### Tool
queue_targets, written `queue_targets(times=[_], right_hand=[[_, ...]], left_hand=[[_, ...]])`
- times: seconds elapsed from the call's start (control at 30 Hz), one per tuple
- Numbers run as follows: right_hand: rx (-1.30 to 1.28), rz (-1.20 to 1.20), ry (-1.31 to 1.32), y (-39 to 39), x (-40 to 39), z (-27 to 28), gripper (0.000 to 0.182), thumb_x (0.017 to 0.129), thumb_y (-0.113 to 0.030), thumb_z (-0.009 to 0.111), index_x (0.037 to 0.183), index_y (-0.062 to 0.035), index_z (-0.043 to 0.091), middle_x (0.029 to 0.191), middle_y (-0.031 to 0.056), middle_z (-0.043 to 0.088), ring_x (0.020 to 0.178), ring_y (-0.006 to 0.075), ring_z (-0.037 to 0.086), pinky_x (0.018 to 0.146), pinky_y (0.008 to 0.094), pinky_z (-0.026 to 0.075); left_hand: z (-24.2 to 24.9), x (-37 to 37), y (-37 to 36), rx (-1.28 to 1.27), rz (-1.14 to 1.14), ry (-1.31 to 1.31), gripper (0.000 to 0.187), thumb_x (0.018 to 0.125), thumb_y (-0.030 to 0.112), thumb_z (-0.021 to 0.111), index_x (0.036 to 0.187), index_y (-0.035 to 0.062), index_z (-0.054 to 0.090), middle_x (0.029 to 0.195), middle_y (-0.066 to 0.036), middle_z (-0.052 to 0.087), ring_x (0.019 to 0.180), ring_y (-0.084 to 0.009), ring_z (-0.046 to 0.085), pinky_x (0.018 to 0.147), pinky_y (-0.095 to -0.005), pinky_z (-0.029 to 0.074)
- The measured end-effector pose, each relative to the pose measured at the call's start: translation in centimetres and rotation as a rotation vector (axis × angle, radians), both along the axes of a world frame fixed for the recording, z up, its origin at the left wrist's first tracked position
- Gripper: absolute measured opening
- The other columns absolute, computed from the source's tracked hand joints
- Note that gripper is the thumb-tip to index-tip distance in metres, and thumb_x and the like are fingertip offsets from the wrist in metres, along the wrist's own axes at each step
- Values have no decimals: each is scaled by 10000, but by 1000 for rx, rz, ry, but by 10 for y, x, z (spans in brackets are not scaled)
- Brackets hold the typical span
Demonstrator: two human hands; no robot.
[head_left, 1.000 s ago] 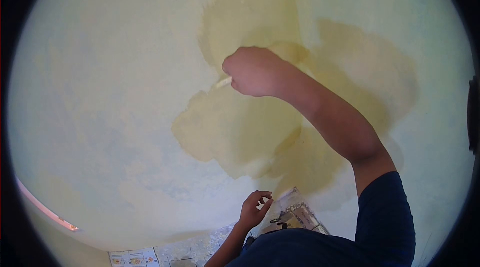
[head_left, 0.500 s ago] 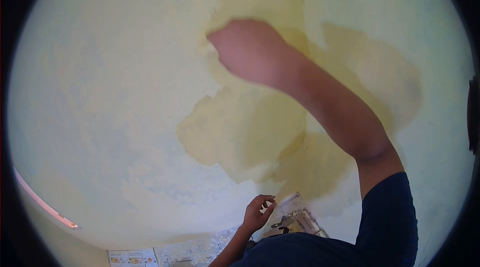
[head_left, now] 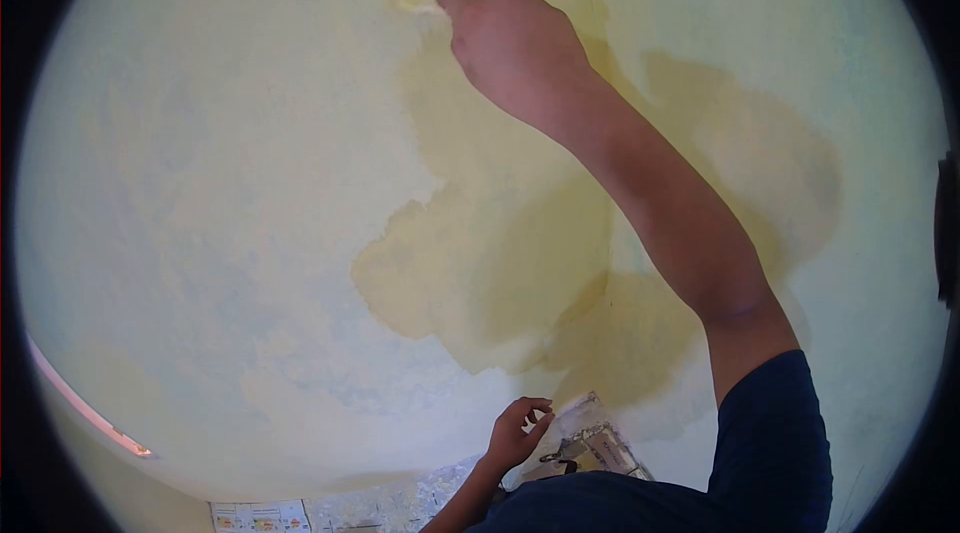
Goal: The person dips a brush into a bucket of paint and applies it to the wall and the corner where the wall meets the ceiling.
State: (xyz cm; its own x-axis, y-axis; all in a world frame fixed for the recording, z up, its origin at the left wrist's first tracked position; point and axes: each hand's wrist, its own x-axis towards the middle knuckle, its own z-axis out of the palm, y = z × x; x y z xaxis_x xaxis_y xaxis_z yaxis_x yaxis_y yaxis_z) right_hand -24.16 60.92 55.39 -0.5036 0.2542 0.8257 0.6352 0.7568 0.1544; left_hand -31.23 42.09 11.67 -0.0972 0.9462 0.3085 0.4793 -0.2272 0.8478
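My right hand is raised high against the wall, fingers closed around what looks like a paintbrush. Only its pale yellow end shows, blurred, touching the wall; the handle is hidden in my fist. A darker yellow, wet-looking patch with a ragged edge spreads below the hand and along the corner. Low in view, my left hand hangs near my body with fingers loosely curled. A gap shows between thumb and fingertips, and nothing is in it.
Spattered printed paper sheets cover the floor along the wall's foot. Dark items, partly hidden by my shirt, lie on the sheets by the corner. A dark object stands at the right edge. A pink strip runs at lower left.
My right hand has moved up the wall, and the pale end of the brush now shows beyond the fingers. The left hand has stayed almost still.
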Motion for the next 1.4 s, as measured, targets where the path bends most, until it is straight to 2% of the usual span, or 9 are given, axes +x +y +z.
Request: queue_targets(times=[0.1,0.33,0.47,0.63,0.8,0.87,0.97,1.13,1.4], right_hand=[[31,-21,127,21,-7,-30,301,871,-67,525,1170,-51,554,904,180,616,752,347,659,644,451,544],[-438,16,-296,-6,6,-129,323,860,-82,544,1175,-12,538,921,206,603,723,344,658,632,455,543],[-416,107,-365,0,28,-146,280,859,-92,542,1127,-12,565,887,217,615,727,357,655,666,464,540],[-259,57,-317,2,43,-106,206,880,-123,526,1031,-15,614,830,231,642,802,397,644,733,496,522],[15,99,24,-15,54,-51,282,906,-163,523,1138,-26,606,889,238,656,824,399,640,801,506,501],[-56,5,75,-51,60,-33,171,981,-148,495,1034,10,534,824,182,611,778,321,628,719,419,503],[-54,47,30,5,34,-72,321,919,-165,527,1218,-55,568,893,225,636,809,389,640,767,502,518],[-168,55,-159,18,28,-169,302,883,-103,536,1183,-91,510,945,174,586,691,354,657,591,445,547],[-483,276,45,-8,75,-286,302,879,-118,600,1173,-102,529,907,133,566,667,318,635,574,415,529]], left_hand=[[2,1,1,-2,-3,-1,223,873,127,704,1079,65,647,921,-44,679,717,-163,573,657,-298,491],[-2,-1,6,-42,0,15,250,874,171,711,1089,64,642,919,-51,667,715,-191,574,669,-315,499],[-14,2,8,-47,22,27,253,865,176,719,1088,81,646,933,-50,666,726,-201,583,672,-327,501],[-19,8,8,16,81,122,228,852,121,721,1062,71,649,936,-57,663,753,-201,580,674,-320,496],[-26,10,8,17,116,148,246,851,126,722,1078,78,640,935,-48,664,746,-195,576,675,-320,498],[-29,10,8,8,122,134,245,852,127,722,1078,78,640,933,-47,663,746,-194,576,677,-321,499],[-34,11,7,5,124,96,247,853,127,721,1081,75,641,929,-48,663,748,-193,577,679,-319,500],[-39,9,8,-14,133,99,251,854,128,722,1087,78,645,927,-54,667,741,-194,578,673,-316,501],[-83,12,11,-86,162,61,246,861,158,717,1077,72,638,925,-51,666,738,-195,581,665,-323,496]])
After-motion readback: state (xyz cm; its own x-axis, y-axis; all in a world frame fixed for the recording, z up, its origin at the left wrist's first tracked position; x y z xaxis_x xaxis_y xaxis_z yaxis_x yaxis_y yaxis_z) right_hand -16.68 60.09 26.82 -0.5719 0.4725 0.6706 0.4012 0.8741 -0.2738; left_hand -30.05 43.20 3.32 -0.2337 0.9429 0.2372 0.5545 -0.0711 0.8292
